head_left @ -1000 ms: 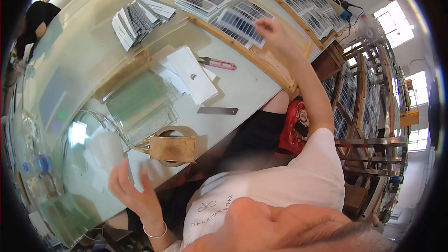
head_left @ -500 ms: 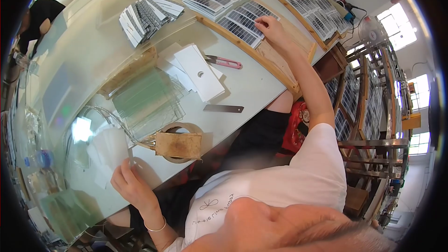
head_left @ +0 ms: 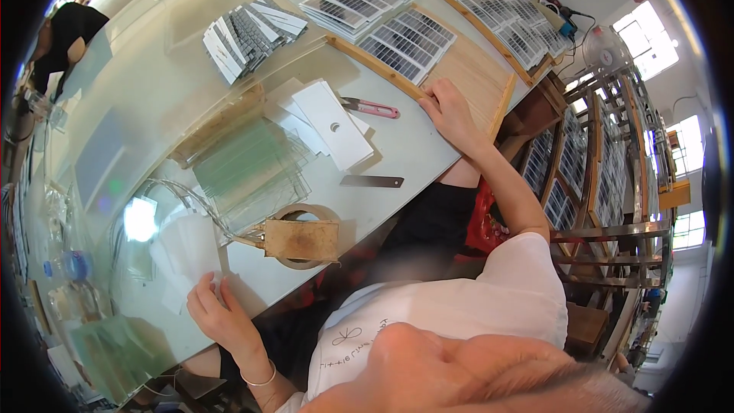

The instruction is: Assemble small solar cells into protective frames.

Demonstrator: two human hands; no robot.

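My left hand (head_left: pixel 223 320) is at the near left of the glass-topped table, thumb and fingers closed on the edge of a thin white sheet (head_left: pixel 186 248) from a fanned pile. My right hand (head_left: pixel 453 113) hovers by the near wooden rail of a shallow tray (head_left: pixel 478 69), fingers loosely bent and thumb apart, with nothing visible in them. Dark gridded solar panels (head_left: pixel 409 42) with white strips lie at that tray's far end. Between my hands are a tape roll (head_left: pixel 348 231) under a tan block-shaped piece (head_left: pixel 302 240) with wires, and a stack of clear greenish glass sheets (head_left: pixel 248 168).
White cards (head_left: pixel 332 126), a pink-handled cutter (head_left: pixel 373 108) and a flat metal blade (head_left: pixel 372 181) lie mid-table. Farther back are dark-and-white strips (head_left: pixel 252 34) and a second panel tray (head_left: pixel 497 19). A rack of panels (head_left: pixel 600 160) stands at right. Another person (head_left: pixel 73 34) is at far left.
My right hand has drawn back from above the panels toward the tray's near rail. My left hand stays at the white sheets, its fingers slightly shifted. The view has shifted slightly.
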